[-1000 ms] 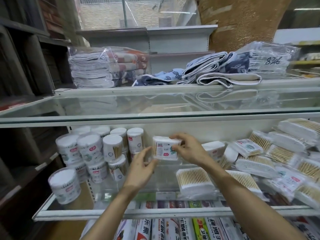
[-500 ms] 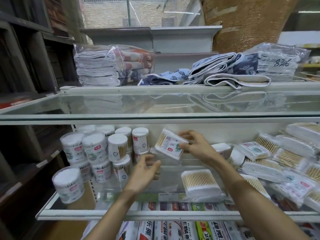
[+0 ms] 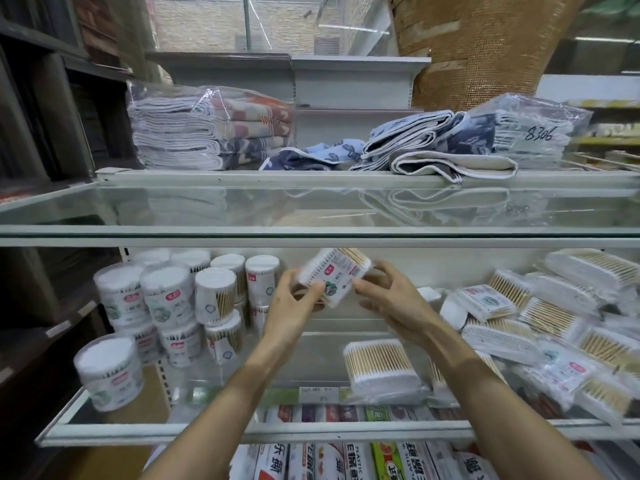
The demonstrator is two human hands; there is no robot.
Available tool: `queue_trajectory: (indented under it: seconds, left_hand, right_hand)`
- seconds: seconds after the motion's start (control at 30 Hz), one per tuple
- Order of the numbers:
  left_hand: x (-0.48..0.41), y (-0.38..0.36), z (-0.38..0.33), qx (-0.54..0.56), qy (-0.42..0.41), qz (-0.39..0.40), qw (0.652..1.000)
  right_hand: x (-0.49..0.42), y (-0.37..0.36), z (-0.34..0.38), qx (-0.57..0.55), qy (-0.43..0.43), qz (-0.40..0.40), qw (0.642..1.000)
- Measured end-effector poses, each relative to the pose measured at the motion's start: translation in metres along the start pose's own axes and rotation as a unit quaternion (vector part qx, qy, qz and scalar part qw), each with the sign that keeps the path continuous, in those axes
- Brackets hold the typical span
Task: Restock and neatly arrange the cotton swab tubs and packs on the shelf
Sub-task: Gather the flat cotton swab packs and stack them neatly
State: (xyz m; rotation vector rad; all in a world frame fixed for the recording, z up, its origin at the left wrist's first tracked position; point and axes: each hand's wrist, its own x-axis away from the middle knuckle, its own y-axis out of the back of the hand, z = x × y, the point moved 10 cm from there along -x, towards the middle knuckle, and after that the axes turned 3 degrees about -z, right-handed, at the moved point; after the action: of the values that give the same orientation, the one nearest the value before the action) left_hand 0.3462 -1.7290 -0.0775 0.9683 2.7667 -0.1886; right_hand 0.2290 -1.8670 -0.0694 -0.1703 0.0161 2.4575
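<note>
At centre frame, above the glass shelf point(image 3: 242, 434), one cotton swab pack point(image 3: 332, 275) is held tilted in the air, clear of the shelf surface. Left hand point(image 3: 294, 306) grips its lower left end, fingers curled under it. Right hand point(image 3: 391, 299) pinches its right end between thumb and forefinger, remaining fingers spread. Stacked tubs point(image 3: 166, 296) stand at left of frame, two tiers high, with a single tub point(image 3: 109, 372) apart at the front left corner. Loose packs point(image 3: 554, 306) lie heaped at right. Another pack point(image 3: 381, 368) lies flat at lower centre. Folded towels point(image 3: 207, 133) occupy the top shelf.
</note>
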Motion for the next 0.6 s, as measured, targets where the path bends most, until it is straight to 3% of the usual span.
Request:
queue_trajectory:
  seconds: [0.07,0.17,0.23,0.4,0.6]
  left_hand:
    - [-0.006,0.007,-0.01,-0.121,-0.044,0.005,0.992]
    - [-0.01,0.01,-0.018,-0.218,-0.087,0.027,0.972]
    - [-0.011,0.011,-0.018,-0.245,-0.105,0.032,0.963]
    - [-0.005,0.014,-0.009,-0.274,-0.112,0.036,0.955]
    - [0.012,0.032,-0.017,-0.278,-0.159,-0.021,0.947]
  right_hand:
    - [0.001,0.011,0.018,0.069,0.061,-0.031,0.995]
    - [0.0,0.006,0.026,0.183,0.111,-0.004,0.977]
    - [-0.002,0.0,0.019,0.25,0.109,0.015,0.962]
    - [-0.008,-0.01,0.002,0.288,0.098,0.02,0.952]
    - [-0.029,-0.017,-0.005,0.34,0.088,-0.006,0.936]
